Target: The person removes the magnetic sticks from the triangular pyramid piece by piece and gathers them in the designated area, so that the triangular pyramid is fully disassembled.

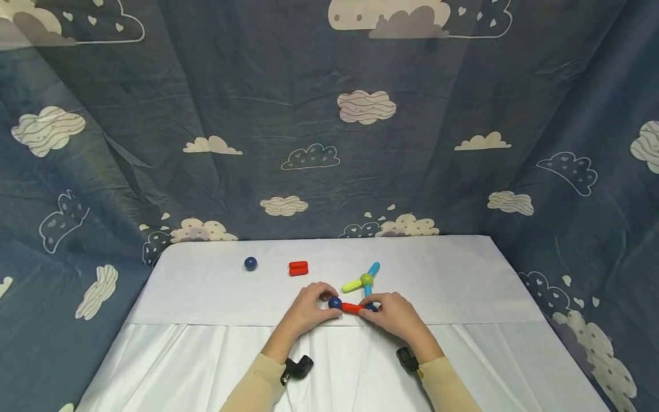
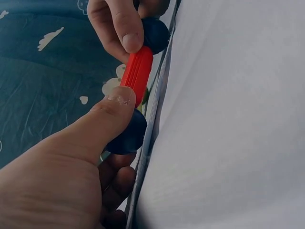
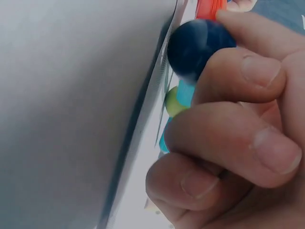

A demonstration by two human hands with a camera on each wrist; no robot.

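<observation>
Near the front of the white tabletop, my left hand (image 1: 308,309) pinches a dark blue ball (image 1: 334,302) between thumb and fingers. A red stick (image 2: 137,74) joins this ball to a second dark blue ball (image 3: 198,50). My right hand (image 1: 397,315) pinches the stick's right end, fingers right beside the second ball. From that ball a light blue stick (image 1: 368,290) leads back to a lime green ball (image 1: 366,279). Another light blue stick (image 1: 374,268) and a yellow-green stick (image 1: 352,286) stick out of the green ball.
Two red sticks (image 1: 298,272) lie side by side behind my hands. Farther left sits a loose dark blue ball (image 1: 250,264). The white table (image 1: 206,297) ends against a dark blue cloud-patterned curtain (image 1: 247,183) at the back and sides.
</observation>
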